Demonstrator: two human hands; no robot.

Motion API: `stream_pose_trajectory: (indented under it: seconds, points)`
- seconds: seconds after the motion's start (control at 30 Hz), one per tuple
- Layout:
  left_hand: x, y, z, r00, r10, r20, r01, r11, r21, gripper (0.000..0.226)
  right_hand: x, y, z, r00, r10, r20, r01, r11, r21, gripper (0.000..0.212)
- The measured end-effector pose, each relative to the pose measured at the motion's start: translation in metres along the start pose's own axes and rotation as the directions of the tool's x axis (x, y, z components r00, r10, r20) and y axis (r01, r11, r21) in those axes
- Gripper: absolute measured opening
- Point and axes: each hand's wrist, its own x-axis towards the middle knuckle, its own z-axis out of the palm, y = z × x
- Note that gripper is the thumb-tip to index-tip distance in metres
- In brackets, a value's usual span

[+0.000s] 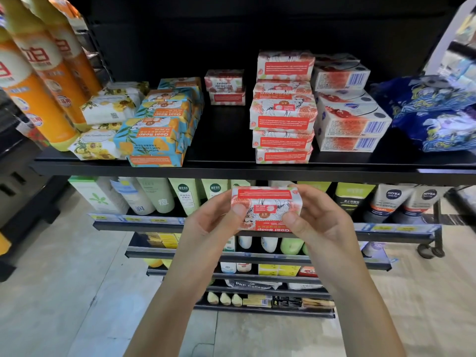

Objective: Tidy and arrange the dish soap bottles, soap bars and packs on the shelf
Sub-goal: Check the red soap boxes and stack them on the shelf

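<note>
Presently held: red goat soap bar — gripped by left hand and right hand, below the shelf.
Done: red stack built.
Left: held bar unplaced — yellow bars askew.

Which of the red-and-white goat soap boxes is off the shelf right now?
The red goat soap box held between the left hand and right hand, below the shelf edge; the others sit stacked on it.

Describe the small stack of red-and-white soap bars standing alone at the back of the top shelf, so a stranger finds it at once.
Start at the top black shelf. Between the blue-and-orange goat soap stack and the tall red-and-white stack sits the short stack, far back. It alone is just two bars high, with bare shelf in front.
</note>
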Motion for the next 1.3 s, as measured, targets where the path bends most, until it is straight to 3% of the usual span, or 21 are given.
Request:
stream_pose_trajectory:
  seconds: [0.1,0.4,0.53,0.7,0.83,1.07,1.3]
  points:
    - [-0.002,0.002,-0.001,0.999,-0.037,0.025,0.037,0.999,-0.022,0.054,0.000,0.003,-0.002,0.999,-0.038,0.024,0.039,0.999,-0.016,0.049]
    - [-0.003,0.005,-0.005,0.994,-0.105,0.018,0.106,0.989,-0.099,0.051,0.000,0.003,-0.003,0.990,-0.103,0.094,0.106,0.994,-0.023,0.046]
    - [-0.005,0.004,-0.005,0.994,-0.110,-0.004,0.108,0.985,-0.137,0.043,-0.002,-0.001,-0.004,0.993,-0.012,0.117,0.017,0.999,-0.043,0.057]
    - [-0.005,0.001,-0.004,0.994,-0.102,-0.048,0.094,0.985,-0.145,0.053,-0.006,-0.003,-0.003,0.982,0.184,0.042,-0.181,0.981,-0.076,0.089]
    - [-0.007,-0.001,-0.004,0.996,-0.087,-0.012,0.085,0.988,-0.129,0.052,-0.007,-0.007,0.003,0.971,0.237,0.039,-0.232,0.967,-0.105,0.067]
    - [-0.009,0.001,-0.002,0.998,-0.052,-0.019,0.049,0.988,-0.149,0.055,-0.008,-0.009,0.005,0.972,0.233,0.016,-0.232,0.971,-0.056,0.053]
    - [-0.012,0.003,-0.001,0.999,-0.042,-0.004,0.040,0.988,-0.150,0.056,-0.009,-0.002,0.000,0.978,0.211,0.005,-0.211,0.978,-0.004,0.093]
